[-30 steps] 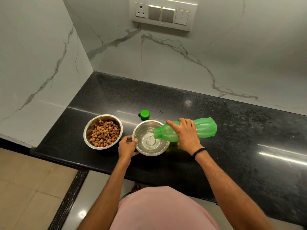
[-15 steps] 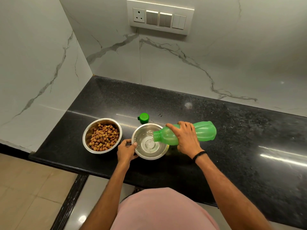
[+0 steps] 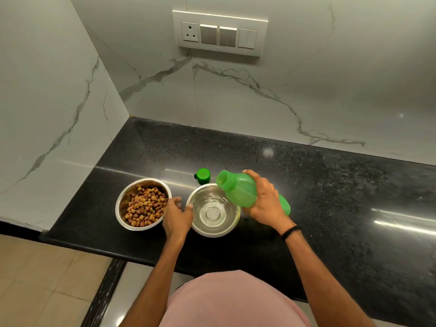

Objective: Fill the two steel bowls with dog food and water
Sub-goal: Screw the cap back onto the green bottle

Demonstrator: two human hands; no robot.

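Two steel bowls stand side by side near the counter's front edge. The left bowl (image 3: 121,210) holds brown dog food (image 3: 145,207). The right bowl (image 3: 232,226) holds clear water. My left hand (image 3: 175,217) rests between the bowls, its thumb on the water bowl's left rim and its palm against the bowl's side. My right hand (image 3: 265,202) grips a green plastic bottle (image 3: 238,190) just right of and above that bowl. The bottle's open mouth points up and to the left, and no water runs from it. The bottle's green cap (image 3: 203,176) stands on the counter behind the water bowl.
The black granite counter (image 3: 330,197) runs off to the right, with white marble walls at the left and back. A switch plate (image 3: 220,33) is mounted on the back wall. The counter's front edge lies just below the bowls, above a tiled floor (image 3: 35,279).
The bottle was tipped with its mouth over the water bowl, pouring. Now my right hand has raised the mouth up and away. My left hand's grip on the rim has loosened slightly.
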